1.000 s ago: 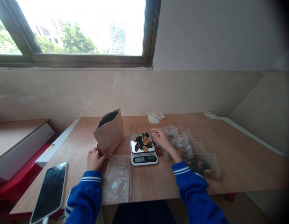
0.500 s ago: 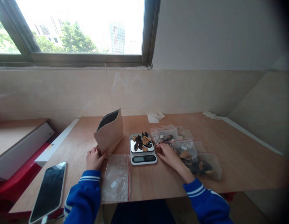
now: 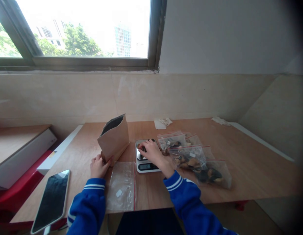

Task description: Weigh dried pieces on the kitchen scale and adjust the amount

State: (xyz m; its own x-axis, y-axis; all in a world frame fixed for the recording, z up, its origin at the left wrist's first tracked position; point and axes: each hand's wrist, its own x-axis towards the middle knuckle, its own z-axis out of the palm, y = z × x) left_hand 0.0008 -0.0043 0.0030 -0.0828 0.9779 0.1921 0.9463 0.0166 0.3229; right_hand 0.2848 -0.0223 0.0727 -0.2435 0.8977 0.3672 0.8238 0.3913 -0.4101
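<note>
The right hand rests curled on the scale platform, covering the dried pieces; its grasp cannot be confirmed. The left hand clasps the base of the paper bag, standing at 9 o'clock from the scale on the bench. The right hand is nearer the scale.

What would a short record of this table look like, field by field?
Setting: wooden table below a window
Left hand: grips the lower corner of a leaning brown paper bag, its top open
Right hand: on the pan of a digital scale, covering the pieces there
Near edge: empty clear zip bag, lying flat
Right of scale: filled zip bags of dark and tan pieces, overlapping
Far left: phone, screen dark
Far back: crumpled paper
</note>
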